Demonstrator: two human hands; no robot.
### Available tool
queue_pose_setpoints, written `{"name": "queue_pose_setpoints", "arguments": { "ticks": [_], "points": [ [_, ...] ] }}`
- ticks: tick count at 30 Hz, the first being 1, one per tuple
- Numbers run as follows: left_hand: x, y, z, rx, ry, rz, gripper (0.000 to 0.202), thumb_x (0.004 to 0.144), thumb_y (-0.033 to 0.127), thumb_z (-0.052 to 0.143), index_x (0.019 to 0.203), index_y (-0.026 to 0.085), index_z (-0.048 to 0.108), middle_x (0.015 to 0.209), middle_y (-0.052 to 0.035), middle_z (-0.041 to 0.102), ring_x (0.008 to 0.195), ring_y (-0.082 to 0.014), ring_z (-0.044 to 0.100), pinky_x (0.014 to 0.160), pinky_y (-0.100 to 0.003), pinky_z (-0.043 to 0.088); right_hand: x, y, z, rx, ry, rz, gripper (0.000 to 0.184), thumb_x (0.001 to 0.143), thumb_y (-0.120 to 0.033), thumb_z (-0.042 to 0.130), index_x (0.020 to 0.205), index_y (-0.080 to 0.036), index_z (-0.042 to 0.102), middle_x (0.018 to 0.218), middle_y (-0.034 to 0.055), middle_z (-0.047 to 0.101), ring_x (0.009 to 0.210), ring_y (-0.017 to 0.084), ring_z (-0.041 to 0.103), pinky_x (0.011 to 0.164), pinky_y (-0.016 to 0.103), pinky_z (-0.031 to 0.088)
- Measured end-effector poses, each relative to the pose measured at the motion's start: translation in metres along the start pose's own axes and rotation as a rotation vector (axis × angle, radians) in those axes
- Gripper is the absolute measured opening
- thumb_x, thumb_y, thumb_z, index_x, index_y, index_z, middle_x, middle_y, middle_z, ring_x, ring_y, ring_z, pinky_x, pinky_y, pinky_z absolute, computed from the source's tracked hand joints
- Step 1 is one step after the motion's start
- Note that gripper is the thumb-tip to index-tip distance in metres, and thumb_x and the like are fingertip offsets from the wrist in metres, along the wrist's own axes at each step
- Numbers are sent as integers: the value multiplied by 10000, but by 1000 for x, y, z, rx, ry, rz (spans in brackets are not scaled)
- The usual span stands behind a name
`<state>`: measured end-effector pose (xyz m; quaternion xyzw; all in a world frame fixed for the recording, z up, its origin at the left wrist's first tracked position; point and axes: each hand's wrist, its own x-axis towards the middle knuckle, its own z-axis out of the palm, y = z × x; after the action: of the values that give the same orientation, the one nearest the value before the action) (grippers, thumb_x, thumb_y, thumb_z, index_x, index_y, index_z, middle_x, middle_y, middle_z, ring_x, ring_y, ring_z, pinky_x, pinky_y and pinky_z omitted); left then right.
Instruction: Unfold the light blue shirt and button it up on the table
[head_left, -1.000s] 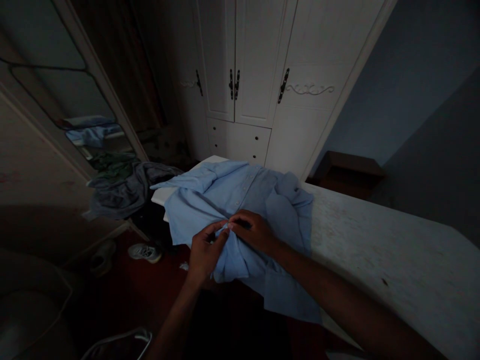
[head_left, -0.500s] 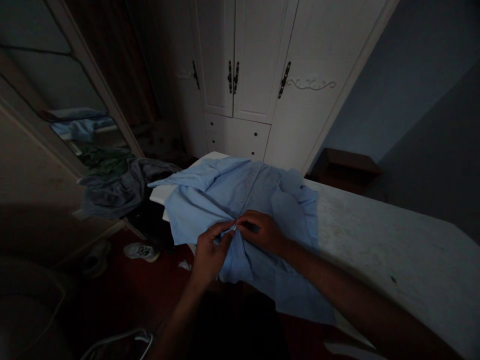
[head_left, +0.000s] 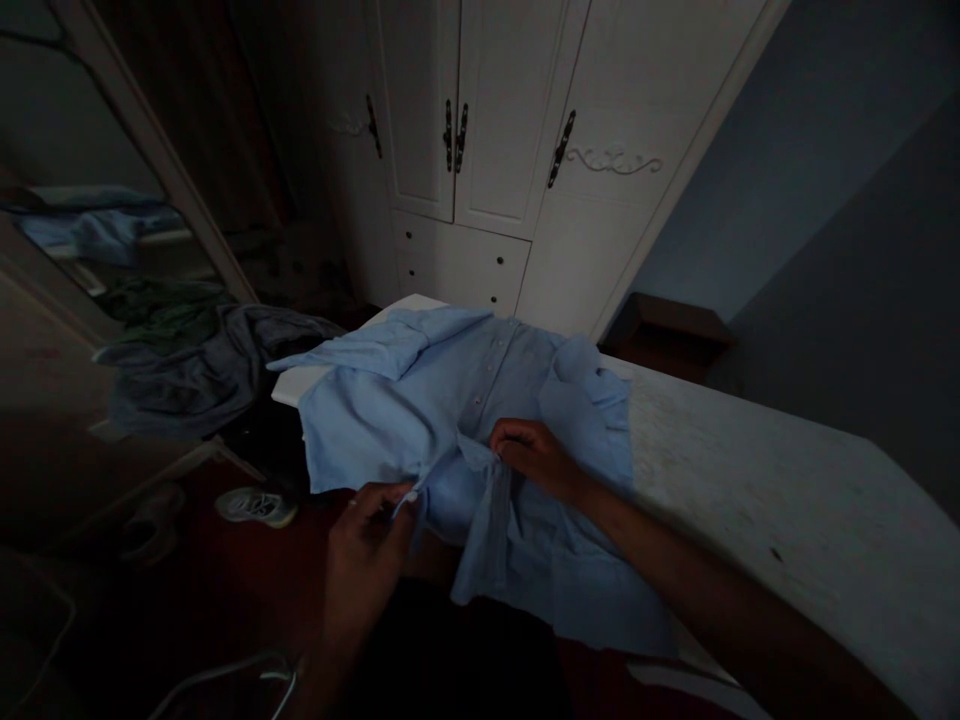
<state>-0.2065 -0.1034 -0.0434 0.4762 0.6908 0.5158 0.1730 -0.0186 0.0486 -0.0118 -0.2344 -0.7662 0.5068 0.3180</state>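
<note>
A light blue button-up shirt (head_left: pixel 420 400) lies spread on the near end of a white table (head_left: pixel 750 480), its lower part hanging over the edge. My left hand (head_left: pixel 367 545) pinches one front edge of the shirt near the hem, pulled out to the left below the table edge. My right hand (head_left: pixel 536 455) grips the other front edge at the shirt's middle, resting on the cloth. The two front panels are parted between my hands.
A white wardrobe (head_left: pixel 510 150) with dark handles stands behind the table. A heap of grey and green clothes (head_left: pixel 187 350) lies at the left under a mirror. A shoe (head_left: pixel 251 505) sits on the dark red floor. A brown bedside stand (head_left: pixel 667 335) is at the back right.
My hands, pinched together at the shirt's button line before, have drawn apart: the left went down and left with one front edge, and the shirt's lower front has opened.
</note>
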Motion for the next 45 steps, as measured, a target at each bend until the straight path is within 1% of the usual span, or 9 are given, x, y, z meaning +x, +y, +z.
{"name": "queue_pose_setpoints", "arguments": {
  "ticks": [5, 13, 17, 23, 26, 29, 35, 39, 45],
  "points": [
    [17, 30, 0, 237, 93, 336, 277, 861, 369, 594, 1085, 227, 670, 1133, -79, 620, 1069, -244, 592, 907, -406, 505, 3, 4, -8, 45, -163, 71, 204, 814, -334, 537, 691, -173, 558, 621, -41, 455, 584, 99, 391, 558, 224, 308],
    [78, 34, 36, 454, -266, 536, 196, 860, 305, 631, 999, 203, 723, 957, -80, 709, 952, -249, 616, 878, -414, 491, 5, 8, -18, 131, -181, 83, 335, 780, -463, 654, 653, -162, 582, 615, -28, 501, 574, 98, 439, 568, 231, 350],
    [84, 27, 47, 449, -294, 608, 168, 882, 292, 613, 972, 233, 742, 965, -65, 713, 929, -229, 617, 848, -398, 475, 8, 2, -21, 87, -193, 140, 414, 763, -550, 676, 659, -157, 597, 607, -28, 512, 569, 99, 462, 562, 230, 359],
    [73, 20, 56, 486, -158, 602, 235, 912, 370, 571, 989, 232, 745, 1005, -83, 690, 950, -254, 595, 813, -411, 449, 20, -2, -13, -212, -10, 275, 538, 770, -627, 648, 513, -174, 511, 490, -33, 478, 481, 94, 457, 487, 227, 333],
    [70, 19, 58, 491, -124, 572, 240, 908, 381, 570, 977, 233, 747, 980, -76, 696, 935, -249, 597, 800, -400, 441, 28, 0, -10, -272, 52, 351, 431, 643, -549, 790, 626, -173, 581, 534, -41, 542, 495, 99, 510, 464, 208, 346],
    [70, 20, 57, 481, -128, 550, 260, 901, 406, 571, 1005, 238, 739, 976, -70, 699, 918, -239, 602, 794, -387, 438, 36, 6, -12, -186, 31, 368, 421, 544, -438, 873, 772, -169, 642, 655, -26, 631, 587, 117, 592, 499, 201, 418],
    [70, 23, 55, 465, -134, 505, 255, 892, 381, 573, 1039, 241, 728, 1007, -68, 703, 950, -243, 611, 818, -390, 441, 37, 21, -24, 113, -84, 407, 411, 598, -370, 850, 903, -137, 701, 704, -11, 677, 540, 103, 598, 446, 190, 452],
    [70, 23, 55, 457, -126, 487, 225, 880, 338, 584, 1023, 238, 726, 998, -61, 704, 949, -244, 613, 831, -388, 443, 33, 24, -24, 136, -63, 385, 437, 630, -362, 832, 982, -130, 718, 717, -14, 667, 456, 59, 526, 374, 158, 387],
    [69, 27, 57, 512, -128, 475, 204, 885, 304, 561, 978, 198, 708, 971, -75, 694, 930, -261, 600, 817, -405, 439, 29, 23, -19, 99, -8, 327, 409, 665, -341, 793, 1006, -124, 730, 770, 16, 677, 588, 101, 597, 427, 166, 424]
  ]
}}
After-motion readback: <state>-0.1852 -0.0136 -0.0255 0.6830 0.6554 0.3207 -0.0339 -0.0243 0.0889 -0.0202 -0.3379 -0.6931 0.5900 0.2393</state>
